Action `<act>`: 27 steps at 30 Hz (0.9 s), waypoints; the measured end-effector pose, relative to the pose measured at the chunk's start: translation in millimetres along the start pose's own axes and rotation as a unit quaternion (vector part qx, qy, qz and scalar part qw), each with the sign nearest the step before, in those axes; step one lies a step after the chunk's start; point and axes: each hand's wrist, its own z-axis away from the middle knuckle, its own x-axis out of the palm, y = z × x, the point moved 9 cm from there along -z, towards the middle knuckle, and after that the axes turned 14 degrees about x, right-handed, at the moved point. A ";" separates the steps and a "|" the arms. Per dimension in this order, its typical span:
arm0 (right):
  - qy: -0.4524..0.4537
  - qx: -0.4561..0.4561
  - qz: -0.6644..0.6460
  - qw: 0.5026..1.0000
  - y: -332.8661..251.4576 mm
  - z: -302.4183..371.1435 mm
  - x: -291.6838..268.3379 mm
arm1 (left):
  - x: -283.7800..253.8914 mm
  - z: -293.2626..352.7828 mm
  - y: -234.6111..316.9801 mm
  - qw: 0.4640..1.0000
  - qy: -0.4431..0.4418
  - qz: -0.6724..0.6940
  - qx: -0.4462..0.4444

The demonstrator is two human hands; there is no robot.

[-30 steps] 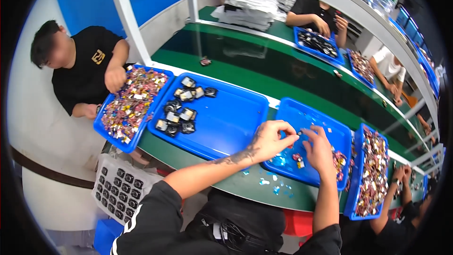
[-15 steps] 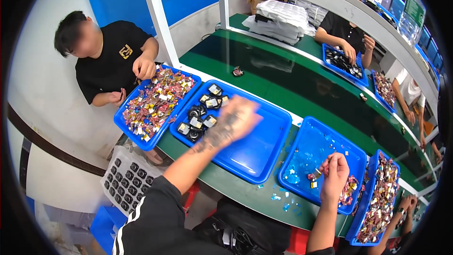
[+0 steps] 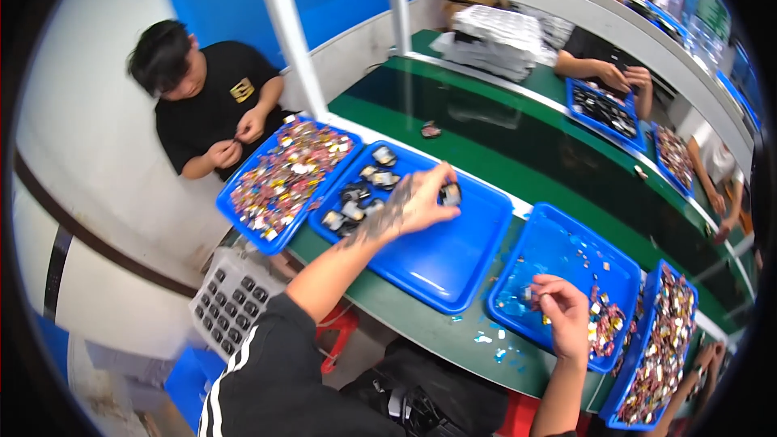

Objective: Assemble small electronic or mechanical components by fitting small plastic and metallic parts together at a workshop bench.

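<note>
Since the earlier frame the left hand (image 3: 413,204) carried a small dark part (image 3: 450,193) over the middle blue tray (image 3: 453,271), fingers closed on it; some finished parts (image 3: 360,194) lie there; right hand (image 3: 558,311) pinches loose pieces (image 3: 603,325), many left

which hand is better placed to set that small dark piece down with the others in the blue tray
Left. The left hand already holds the small dark and silver piece over the wide blue plastic tray, close to the cluster of similar pieces. The right hand is over the neighbouring blue tray.
</note>
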 end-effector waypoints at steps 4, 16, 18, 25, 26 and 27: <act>-0.032 -0.012 -0.020 0.999 -7.1 -9.5 26.2 | 46.0 4.3 120.3 0.984 0.001 0.044 0.175; 0.066 0.006 -0.036 0.997 4.0 -14.6 -1.0 | 122.6 2.9 103.6 0.808 -0.034 0.587 -0.041; 0.095 -0.037 -0.005 0.995 -5.6 -12.9 -1.5 | 122.8 4.7 95.1 0.774 0.007 0.626 -0.093; 0.224 -0.134 0.193 0.946 -49.3 10.8 2.8 | 129.2 14.0 90.7 0.767 0.063 0.633 -0.084; 0.221 -0.139 0.215 0.941 -54.3 10.5 6.7 | 129.2 13.8 93.7 0.756 0.054 0.646 -0.089; 0.219 -0.144 0.236 0.936 -57.7 9.9 11.1 | 128.6 15.2 94.8 0.755 0.052 0.647 -0.090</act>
